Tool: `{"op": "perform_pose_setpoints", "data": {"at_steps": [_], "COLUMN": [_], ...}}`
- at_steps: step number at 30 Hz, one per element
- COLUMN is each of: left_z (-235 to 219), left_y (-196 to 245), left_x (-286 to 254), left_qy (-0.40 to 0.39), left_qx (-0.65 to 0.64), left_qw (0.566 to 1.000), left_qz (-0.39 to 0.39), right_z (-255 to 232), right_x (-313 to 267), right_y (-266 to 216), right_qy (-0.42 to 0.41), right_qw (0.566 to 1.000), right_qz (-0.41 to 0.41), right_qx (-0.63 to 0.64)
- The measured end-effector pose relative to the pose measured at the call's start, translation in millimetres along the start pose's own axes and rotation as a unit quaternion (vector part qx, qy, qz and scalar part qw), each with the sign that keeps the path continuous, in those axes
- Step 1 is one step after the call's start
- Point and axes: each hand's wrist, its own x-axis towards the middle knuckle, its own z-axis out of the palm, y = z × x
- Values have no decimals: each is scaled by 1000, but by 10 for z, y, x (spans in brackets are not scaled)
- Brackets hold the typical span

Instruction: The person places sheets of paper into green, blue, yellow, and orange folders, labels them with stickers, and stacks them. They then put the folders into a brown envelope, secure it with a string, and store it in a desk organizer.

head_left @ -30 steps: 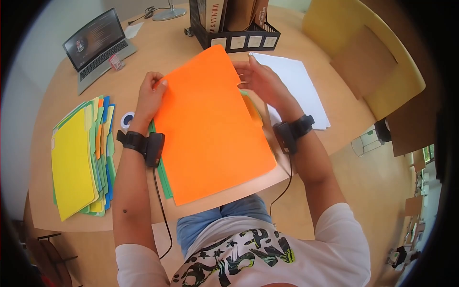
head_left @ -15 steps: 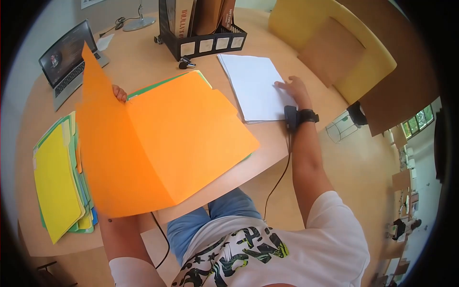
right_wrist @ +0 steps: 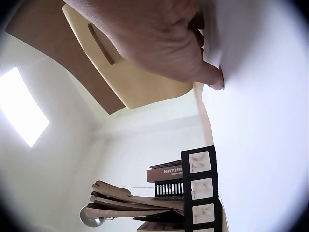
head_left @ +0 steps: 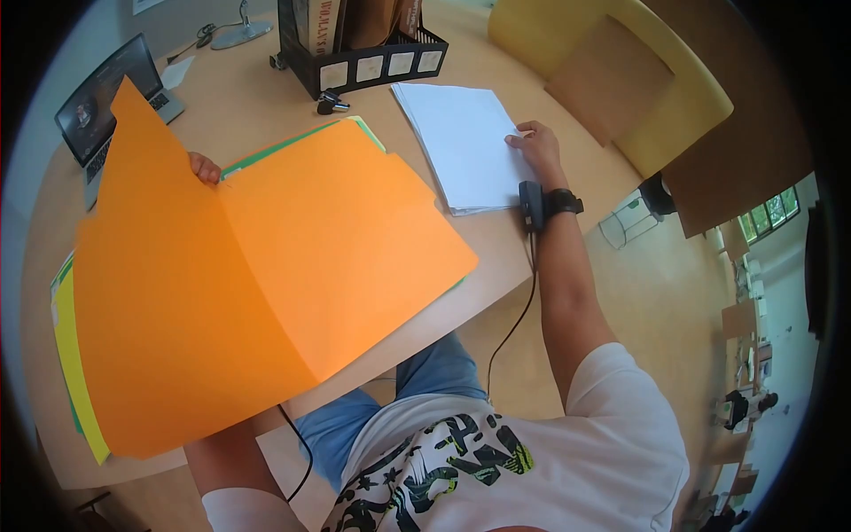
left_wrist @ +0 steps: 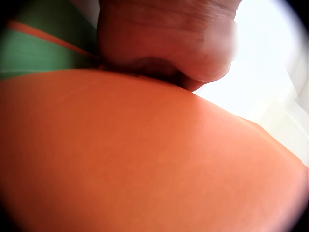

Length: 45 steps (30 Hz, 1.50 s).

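Note:
An orange file folder [head_left: 266, 257] lies spread open, its left cover raised and slanting over the left side of the table. My left hand [head_left: 205, 168] grips that cover at its top edge near the fold, fingers curled over it, the rest hidden behind the cover. In the left wrist view the hand [left_wrist: 169, 43] bears on the orange edge. Green folder edges [head_left: 279, 151] show underneath. My right hand [head_left: 539, 151] is at the right edge of a stack of white paper [head_left: 465, 146]. Its thumb [right_wrist: 212, 77] touches the top sheet; I cannot tell whether the bent fingers pinch the edge.
A yellow folder [head_left: 66, 355] tops a pile at the left, mostly covered by the orange cover. Behind stand a laptop [head_left: 111, 97], a lamp base [head_left: 242, 35] and a black file holder [head_left: 363, 66] with books. A small black object [head_left: 332, 102] lies before the holder.
The orange folder, closed at first, has been opened and its cover swung left by my left hand. My right hand went from the folder to the white paper's right edge.

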Motion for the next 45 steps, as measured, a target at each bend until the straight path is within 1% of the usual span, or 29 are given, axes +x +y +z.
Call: {"op": "perform_pose_setpoints", "data": {"at_steps": [2,5,8,11,14,18,20,23,26,27,29,32,35,36,37,38,39,42,44,45], "left_z": [-15,-12,4,18,34,28,31,41,31,30,48,73,94,103,118,123,144,195,218,243], "left_y": [-6,7,25,22,40,10,12,2,16,17,28,36,54,53,41,38,26,5,-13,-14], "left_x": [6,16,30,24,17,13,6,4,17,7,-1,-12,2,4,16,27,32,16,12,23], "left_qy": [-1,-1,2,6,9,10,10,10,11,9,10,11,3,0,-4,-7,-11,-20,-22,-23], "left_qx": [-1,-1,-1,-1,-1,-1,-1,1,0,2,3,5,14,15,19,21,22,35,43,47], "left_qw": [1000,1000,1000,1000,1000,1000,1000,1000,1000,1000,1000,1000,1000,1000,1000,1000,1000,999,999,999], "left_qz": [1,1,0,1,3,2,0,-2,-6,-7,-7,-4,-5,-3,-4,-3,-1,3,5,3], "right_z": [2,18,3,27,25,24,-17,5,61,56,-1,-41,-212,-293,-419,-419,-439,-461,-398,-273], "right_x": [41,63,68,87,62,103,62,99,150,164,81,119,106,66,-84,-50,-119,-631,-853,-1160], "right_y": [12,22,9,20,17,51,-16,82,171,189,20,-48,-221,-303,-512,-505,-590,-1156,-1350,-1621], "right_qy": [-14,-10,-41,-45,-6,-11,-16,-29,-9,11,48,90,61,48,4,-48,-107,-220,-260,-212], "right_qw": [1000,999,998,997,998,997,996,999,997,996,991,971,923,914,910,877,854,864,904,880], "right_qz": [-3,-10,3,32,24,43,51,37,-2,-8,-23,-70,-52,-51,-32,-14,-5,3,-13,1], "right_qx": [-7,-42,-55,-53,-57,-65,-69,-11,71,89,126,210,376,400,414,477,510,454,338,425]}}
